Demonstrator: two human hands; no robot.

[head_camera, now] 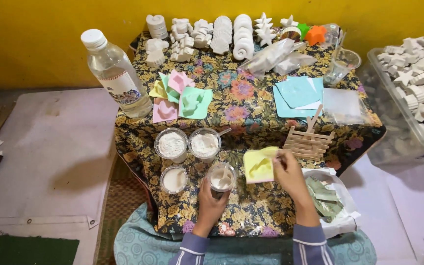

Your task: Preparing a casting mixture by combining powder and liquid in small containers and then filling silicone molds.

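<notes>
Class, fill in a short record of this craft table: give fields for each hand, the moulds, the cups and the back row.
Left hand: grips a clear cup of pale mix
Right hand: fingers on a thin stick, at a yellow mould
Other cups: three, holding white powder or mix
Spare moulds: pink, green, yellow, piled near the water bottle
Back row: white plaster casts

You are sitting in a small home craft workshop for casting plaster figures. Your low desk [241, 105] wears a flowered cloth and stands against a yellow wall [35, 39]. Rows of white cast figures [207, 34] line its far edge, with soft coloured moulds [180, 95], cups of white powder [187, 144] and a water bottle [116, 73] nearer you. A clear tub [413, 93] at your right is piled with more white casts, and mats [50, 152] cover the floor.
</notes>
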